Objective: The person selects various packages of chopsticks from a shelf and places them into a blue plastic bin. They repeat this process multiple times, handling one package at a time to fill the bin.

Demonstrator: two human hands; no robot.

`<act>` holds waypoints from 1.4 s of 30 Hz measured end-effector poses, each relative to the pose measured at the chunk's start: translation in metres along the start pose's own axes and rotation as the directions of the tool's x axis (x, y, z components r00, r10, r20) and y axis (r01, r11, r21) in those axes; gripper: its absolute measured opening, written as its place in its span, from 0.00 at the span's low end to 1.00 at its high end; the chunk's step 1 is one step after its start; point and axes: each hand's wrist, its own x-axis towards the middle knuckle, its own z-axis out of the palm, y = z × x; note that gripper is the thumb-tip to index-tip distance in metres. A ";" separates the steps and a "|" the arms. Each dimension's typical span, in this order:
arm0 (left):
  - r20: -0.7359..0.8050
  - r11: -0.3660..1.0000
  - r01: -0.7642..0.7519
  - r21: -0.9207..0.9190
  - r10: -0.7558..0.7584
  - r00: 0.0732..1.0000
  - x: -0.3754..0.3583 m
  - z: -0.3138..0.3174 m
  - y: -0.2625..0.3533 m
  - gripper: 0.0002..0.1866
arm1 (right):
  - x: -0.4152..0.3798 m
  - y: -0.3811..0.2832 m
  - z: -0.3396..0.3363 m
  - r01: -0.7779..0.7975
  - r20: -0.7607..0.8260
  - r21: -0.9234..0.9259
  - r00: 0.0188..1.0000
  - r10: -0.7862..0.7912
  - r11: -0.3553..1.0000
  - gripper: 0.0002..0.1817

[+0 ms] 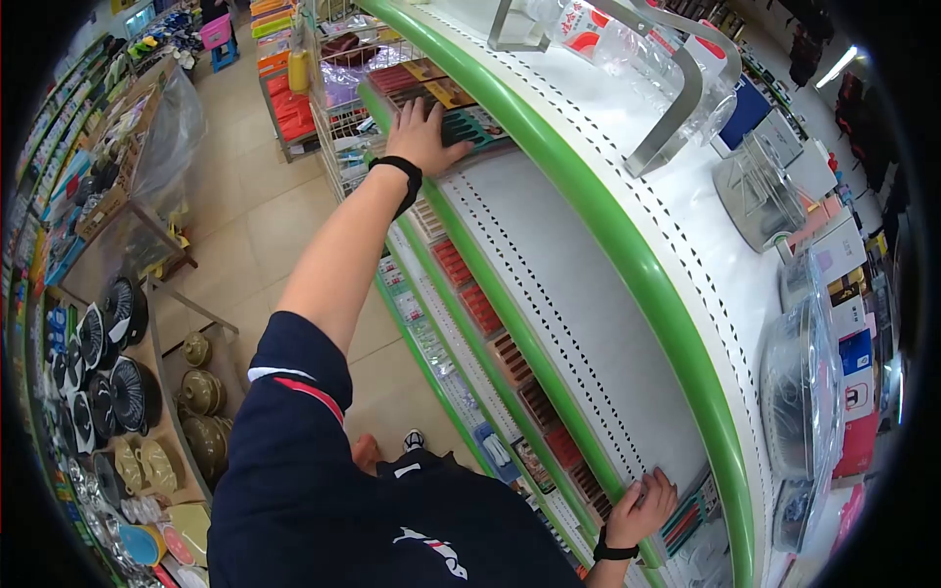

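My left hand (420, 135), with a black band at its wrist, reaches to the far end of a white shelf (578, 284) with a green edge. Its fingers are spread over flat packages (426, 83) lying there, beside a dark teal slotted piece (469, 127). At the near end of the same shelf rests my right hand (642, 505), fingers loosely extended on the shelf surface by its front edge. Packages with teal and red parts (686, 519) lie just beside it. Neither hand visibly grips anything.
On the upper shelf stand metal brackets (676, 98), plastic bottles (598, 39) and clear containers (799, 382). Lower shelves hold red and brown packs (480, 309). A wire rack (338, 118) adjoins the far end. Pots (132, 392) stand across the tiled aisle (255, 225).
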 end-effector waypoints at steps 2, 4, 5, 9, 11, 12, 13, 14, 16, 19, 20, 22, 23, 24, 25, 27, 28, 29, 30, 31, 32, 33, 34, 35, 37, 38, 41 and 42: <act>0.142 0.998 0.043 0.038 -0.048 0.989 0.005 0.006 0.000 0.55 | -0.001 0.002 0.002 0.012 -0.003 0.001 1.000 -0.012 1.000 0.12; 0.164 0.998 0.050 0.046 -0.057 0.985 0.005 0.018 -0.002 0.55 | 0.000 0.003 0.002 0.015 0.001 0.006 1.000 -0.015 1.000 0.13; 0.162 0.998 0.036 0.057 -0.045 0.986 0.006 0.023 -0.004 0.55 | 0.000 0.002 0.002 0.009 0.005 0.011 1.000 -0.009 1.000 0.13; 0.287 0.999 0.030 0.021 -0.034 0.957 0.004 -0.006 0.008 0.57 | 0.003 -0.004 0.000 -0.040 0.019 0.029 0.999 0.039 0.999 0.10; 0.342 0.999 0.037 0.002 -0.035 0.939 0.008 -0.013 0.014 0.58 | 0.003 -0.003 0.001 -0.016 0.003 0.014 1.000 0.016 1.000 0.10; 0.338 1.000 0.029 0.010 -0.031 0.941 0.011 -0.008 0.014 0.59 | 0.003 -0.002 0.001 -0.006 -0.007 0.006 1.000 0.006 1.000 0.10; 0.333 1.000 0.021 0.017 -0.026 0.943 0.012 -0.004 0.014 0.60 | 0.003 -0.002 0.001 -0.006 -0.007 0.007 1.000 0.006 1.000 0.10; 0.317 0.999 0.021 0.031 -0.030 0.948 0.012 0.000 0.015 0.60 | 0.003 -0.002 0.001 -0.007 -0.007 0.007 1.000 0.007 1.000 0.10; 0.286 0.998 0.021 0.059 -0.037 0.958 0.011 0.004 0.018 0.60 | 0.003 -0.003 0.000 -0.008 -0.013 0.011 1.000 0.008 1.000 0.10; 0.307 0.998 0.066 -0.018 -0.057 0.950 0.012 0.001 0.024 0.58 | 0.003 -0.005 0.000 -0.011 -0.026 0.018 1.000 0.011 1.000 0.10; 0.263 0.998 0.062 -0.031 -0.052 0.963 0.010 -0.001 0.027 0.57 | 0.004 -0.005 -0.001 -0.012 -0.026 0.018 1.000 0.012 1.000 0.10; 0.176 0.997 0.054 -0.055 -0.043 0.983 0.002 -0.004 0.034 0.55 | 0.003 -0.005 0.000 -0.019 -0.020 0.012 1.000 0.019 1.000 0.11; 0.098 0.999 0.006 -0.041 -0.001 0.995 -0.002 -0.005 0.037 0.53 | 0.002 -0.003 0.001 -0.023 -0.016 0.008 1.000 0.023 1.000 0.12; 0.020 0.999 -0.040 -0.023 0.040 0.999 -0.005 -0.006 0.039 0.52 | 0.001 -0.002 0.002 -0.026 -0.012 0.004 1.000 0.026 1.000 0.13; -0.057 0.997 -0.083 -0.001 0.082 0.995 -0.010 -0.007 0.040 0.51 | 0.001 -0.001 0.002 -0.021 -0.017 0.003 1.000 0.021 1.000 0.12; -0.167 0.993 -0.115 0.026 0.118 0.979 -0.020 -0.011 0.041 0.50 | 0.002 -0.001 0.002 -0.010 -0.030 0.001 1.000 0.010 1.000 0.12; -0.221 0.990 -0.132 0.041 0.138 0.965 -0.027 -0.014 0.042 0.49 | 0.001 -0.001 0.002 -0.010 -0.025 0.008 1.000 0.010 1.000 0.12; -0.269 0.991 -0.134 0.016 0.133 0.954 -0.036 -0.018 0.042 0.49 | 0.001 -0.001 0.001 -0.010 -0.020 0.013 1.000 0.010 1.000 0.12; -0.316 0.991 -0.136 -0.009 0.126 0.940 -0.049 -0.024 0.041 0.48 | 0.000 0.000 0.000 -0.010 -0.015 0.019 1.000 0.010 1.000 0.12; -0.363 0.990 -0.138 -0.033 0.117 0.925 -0.063 -0.031 0.040 0.48 | 0.000 -0.001 -0.001 -0.012 -0.006 0.036 1.000 0.012 0.999 0.12; -0.374 0.990 -0.132 -0.056 0.102 0.922 -0.079 -0.036 0.036 0.48 | 0.001 -0.001 -0.004 -0.011 0.002 0.056 1.000 0.011 0.998 0.12; -0.386 0.989 -0.123 -0.077 0.085 0.919 -0.098 -0.042 0.032 0.47 | 0.001 -0.001 -0.005 -0.008 0.010 0.077 1.000 0.007 0.997 0.12; -0.397 0.989 -0.112 -0.096 0.065 0.915 -0.119 -0.048 0.026 0.47 | 0.000 0.000 -0.005 0.020 0.006 0.092 1.000 -0.021 0.996 0.12; -0.392 0.990 -0.086 -0.115 0.035 0.919 -0.142 -0.054 0.020 0.47 | -0.001 0.002 -0.005 0.051 0.002 0.107 0.999 -0.051 0.993 0.11; -0.371 0.988 -0.018 -0.156 -0.042 0.928 -0.197 -0.065 0.005 0.47 | -0.003 0.009 -0.004 0.118 0.003 0.131 0.993 -0.120 0.984 0.12; -0.371 0.986 0.016 -0.165 -0.077 0.926 -0.227 -0.069 -0.003 0.47 | -0.004 0.013 -0.003 0.155 0.010 0.139 0.987 -0.158 0.978 0.12; -0.262 0.937 0.230 -0.263 -0.299 0.918 -0.328 -0.083 -0.024 0.45 | -0.002 0.012 -0.011 0.189 0.071 0.184 0.976 -0.205 0.964 0.13; -0.207 0.898 0.322 -0.300 -0.391 0.897 -0.363 -0.088 -0.028 0.45 | 0.000 0.009 -0.014 0.190 0.097 0.201 0.972 -0.213 0.961 0.14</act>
